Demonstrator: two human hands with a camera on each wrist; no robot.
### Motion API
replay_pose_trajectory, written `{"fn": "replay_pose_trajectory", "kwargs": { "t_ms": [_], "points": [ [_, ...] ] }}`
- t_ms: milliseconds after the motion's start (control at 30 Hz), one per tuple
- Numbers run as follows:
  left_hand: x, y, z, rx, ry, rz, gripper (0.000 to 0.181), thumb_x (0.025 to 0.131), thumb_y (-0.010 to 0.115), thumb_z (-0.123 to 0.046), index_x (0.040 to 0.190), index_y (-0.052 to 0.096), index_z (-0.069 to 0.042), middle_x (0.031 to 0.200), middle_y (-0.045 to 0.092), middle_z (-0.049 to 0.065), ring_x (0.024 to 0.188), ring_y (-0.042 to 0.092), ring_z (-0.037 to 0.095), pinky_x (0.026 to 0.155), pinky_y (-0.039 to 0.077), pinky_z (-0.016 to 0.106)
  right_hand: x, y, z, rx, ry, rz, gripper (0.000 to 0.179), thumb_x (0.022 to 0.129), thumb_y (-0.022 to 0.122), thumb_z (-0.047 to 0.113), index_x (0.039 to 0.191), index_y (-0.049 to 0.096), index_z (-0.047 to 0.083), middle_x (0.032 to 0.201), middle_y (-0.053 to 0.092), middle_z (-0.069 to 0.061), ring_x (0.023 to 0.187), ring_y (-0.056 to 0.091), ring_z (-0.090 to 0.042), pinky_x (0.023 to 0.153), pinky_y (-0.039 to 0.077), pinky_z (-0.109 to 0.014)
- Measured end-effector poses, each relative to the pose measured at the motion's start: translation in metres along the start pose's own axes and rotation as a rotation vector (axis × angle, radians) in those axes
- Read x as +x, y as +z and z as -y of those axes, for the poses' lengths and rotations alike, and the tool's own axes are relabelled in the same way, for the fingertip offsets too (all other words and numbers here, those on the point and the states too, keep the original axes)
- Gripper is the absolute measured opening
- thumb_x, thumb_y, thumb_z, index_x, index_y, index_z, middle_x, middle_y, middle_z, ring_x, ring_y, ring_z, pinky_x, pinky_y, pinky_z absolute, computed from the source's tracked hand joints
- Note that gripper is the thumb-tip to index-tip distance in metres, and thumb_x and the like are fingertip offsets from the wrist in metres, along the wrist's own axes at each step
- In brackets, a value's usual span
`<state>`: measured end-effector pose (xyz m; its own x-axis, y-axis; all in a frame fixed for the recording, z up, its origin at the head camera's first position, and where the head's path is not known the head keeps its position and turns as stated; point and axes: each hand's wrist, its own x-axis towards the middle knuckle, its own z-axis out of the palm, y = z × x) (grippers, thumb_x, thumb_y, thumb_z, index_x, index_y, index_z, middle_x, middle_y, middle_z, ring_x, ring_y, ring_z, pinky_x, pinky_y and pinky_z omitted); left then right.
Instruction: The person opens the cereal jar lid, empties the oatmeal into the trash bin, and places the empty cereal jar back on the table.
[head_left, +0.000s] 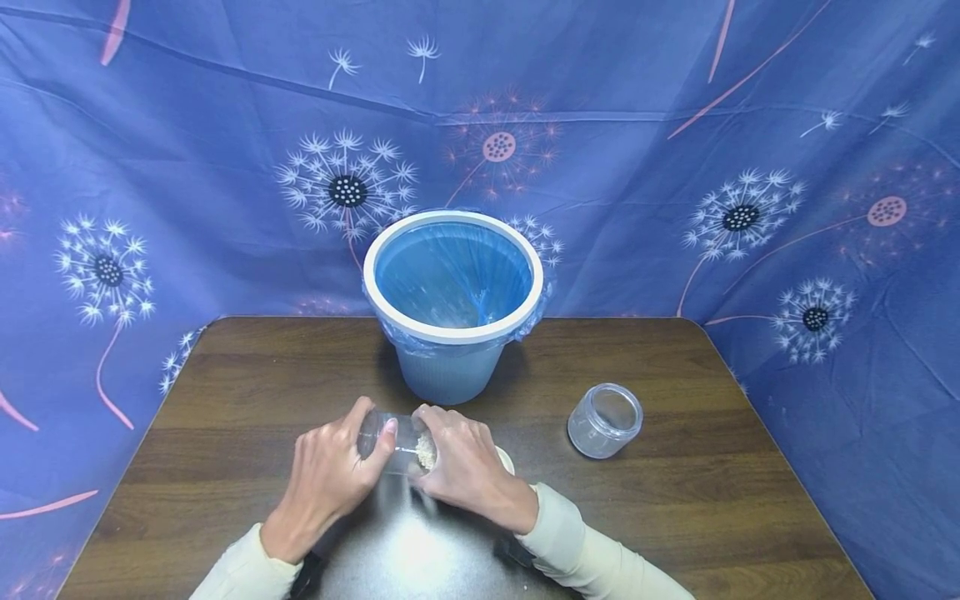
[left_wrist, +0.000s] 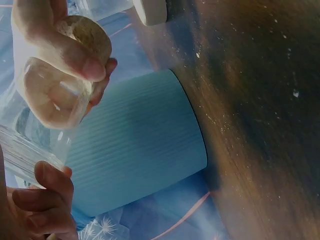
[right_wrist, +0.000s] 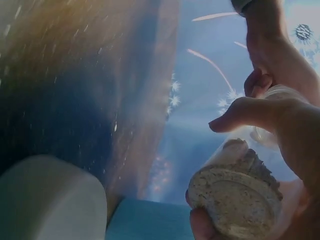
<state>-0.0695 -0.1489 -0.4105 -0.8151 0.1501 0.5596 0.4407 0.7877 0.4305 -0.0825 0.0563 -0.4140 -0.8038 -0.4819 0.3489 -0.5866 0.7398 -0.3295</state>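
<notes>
My left hand (head_left: 330, 467) grips a clear jar (left_wrist: 25, 150) lying on its side, thumb along its wall. Facing it, my right hand (head_left: 468, 462) holds a second clear jar (right_wrist: 235, 200), fingers wrapped round it. Pale, flaky grain (head_left: 426, 451) lies in this second jar, massed towards its base in the right wrist view. The two jars come mouth to mouth between the hands, close over the table in front of the bin. My right hand hides much of its jar in the head view.
A light blue bin (head_left: 450, 375) with a white rim and blue liner stands behind the hands. Another clear jar (head_left: 603, 422) is at the right on the wooden table (head_left: 690, 500). A white object (right_wrist: 55, 200) sits partly hidden beside my right hand. A patterned blue cloth (head_left: 225, 125) hangs behind.
</notes>
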Motion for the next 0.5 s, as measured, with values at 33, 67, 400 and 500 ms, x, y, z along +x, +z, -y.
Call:
{"fn": "replay_pose_trajectory", "kwargs": {
  "t_ms": [33,67,400,500],
  "points": [
    [0.0,0.0,0.0,-0.007,-0.021,0.009,0.026,0.094,0.064,-0.036,0.095,0.061,-0.01,0.053,0.034,-0.01,0.045,0.031,0.008,0.042,0.029,0.03,0.0,0.0,0.0,-0.02,-0.01,-0.015,0.051,0.066,0.091,0.029,0.108,0.066,0.015,0.092,0.068,0.005,0.075,0.064,-0.015,0.056,0.053,-0.032],
    [-0.001,0.0,-0.001,-0.013,-0.037,0.015,0.025,0.094,0.065,-0.035,0.095,0.061,-0.01,0.054,0.035,-0.01,0.045,0.032,0.009,0.043,0.03,0.031,0.0,0.0,0.0,-0.04,-0.02,-0.029,0.051,0.067,0.091,0.03,0.109,0.067,0.015,0.092,0.068,0.005,0.075,0.064,-0.015,0.056,0.053,-0.032],
    [-0.003,0.0,0.004,-0.062,-0.048,0.072,0.026,0.092,0.074,-0.042,0.103,0.065,-0.019,0.06,0.047,-0.015,0.051,0.043,0.005,0.046,0.034,0.031,0.001,-0.004,-0.004,-0.109,-0.064,-0.059,0.056,0.064,0.096,0.029,0.109,0.066,0.014,0.087,0.066,0.004,0.072,0.063,-0.015,0.058,0.055,-0.032],
    [-0.005,-0.002,0.009,-0.061,0.005,0.084,0.033,0.09,0.075,-0.046,0.11,0.067,-0.02,0.064,0.055,-0.013,0.053,0.047,0.004,0.046,0.036,0.029,0.0,-0.006,-0.005,-0.097,-0.063,-0.043,0.056,0.065,0.096,0.03,0.11,0.066,0.014,0.089,0.067,0.004,0.074,0.064,-0.016,0.059,0.056,-0.033]
  ]
}}
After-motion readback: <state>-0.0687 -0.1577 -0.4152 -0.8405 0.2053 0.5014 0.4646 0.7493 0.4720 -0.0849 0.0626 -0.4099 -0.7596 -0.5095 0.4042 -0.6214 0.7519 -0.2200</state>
